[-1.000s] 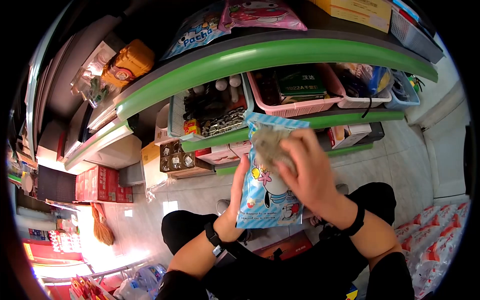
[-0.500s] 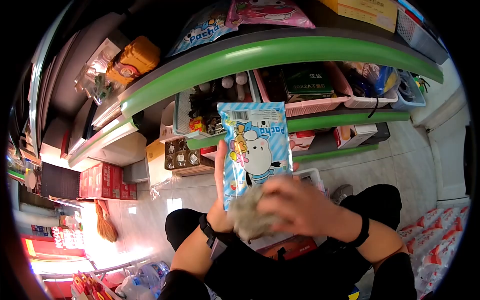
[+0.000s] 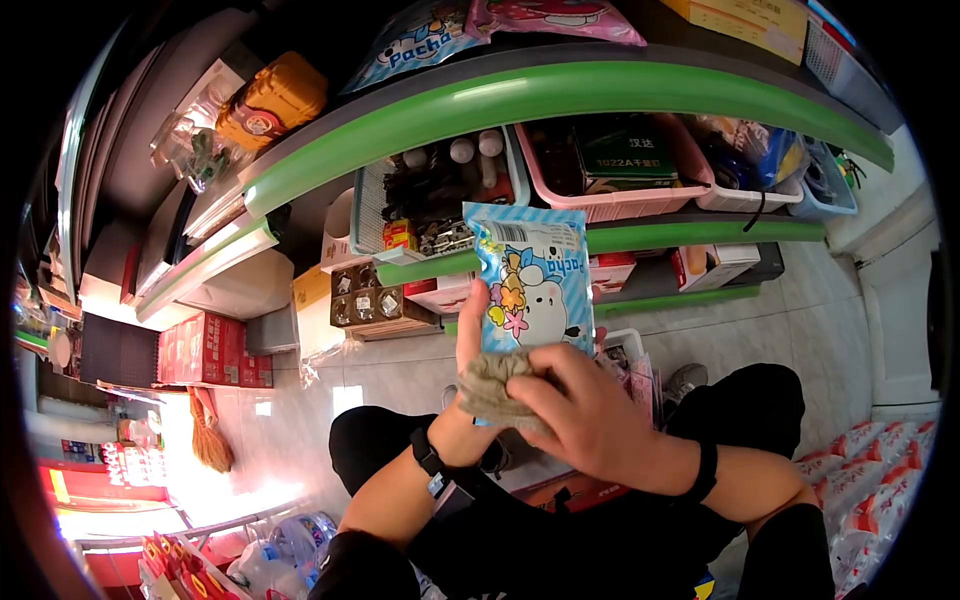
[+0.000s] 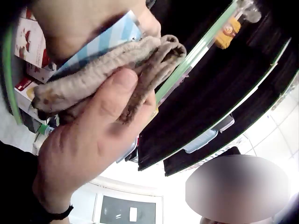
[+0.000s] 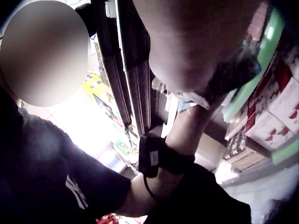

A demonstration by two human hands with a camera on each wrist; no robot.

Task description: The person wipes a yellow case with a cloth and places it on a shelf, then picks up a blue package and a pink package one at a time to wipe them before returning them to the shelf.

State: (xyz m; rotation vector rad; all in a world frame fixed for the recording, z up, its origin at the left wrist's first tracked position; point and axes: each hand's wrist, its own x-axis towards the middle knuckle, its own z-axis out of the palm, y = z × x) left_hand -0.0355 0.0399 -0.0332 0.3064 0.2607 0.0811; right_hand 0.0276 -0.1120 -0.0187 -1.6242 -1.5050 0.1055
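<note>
A blue-and-white striped packet [image 3: 540, 275] with a cartoon dog and flowers on it is held up in front of the person. The left hand [image 3: 468, 335] grips it from behind, its thumb along the left edge. Across the packet's lower part lies a bunched grey-beige cloth [image 3: 492, 390], pinched in the fingers of the right hand [image 3: 585, 405]. From the left wrist, the folded cloth [image 4: 88, 77] shows dark stains and covers part of the packet [image 4: 105, 42]. The left hand's other fingers are mostly hidden behind the packet.
Ahead runs a green-edged shelf [image 3: 570, 95] with a teal basket [image 3: 365, 215] and a pink basket [image 3: 600, 207] below it. More packets [image 3: 430, 45] lie on top. A white basket [image 3: 625, 345] stands on the floor between the legs; wrapped bottles [image 3: 865, 490] stand at the right.
The right hand has moved the cloth from the packet's upper part down past its lower edge, then slightly back up onto the lower part. The left hand keeps holding the packet, which has shifted.
</note>
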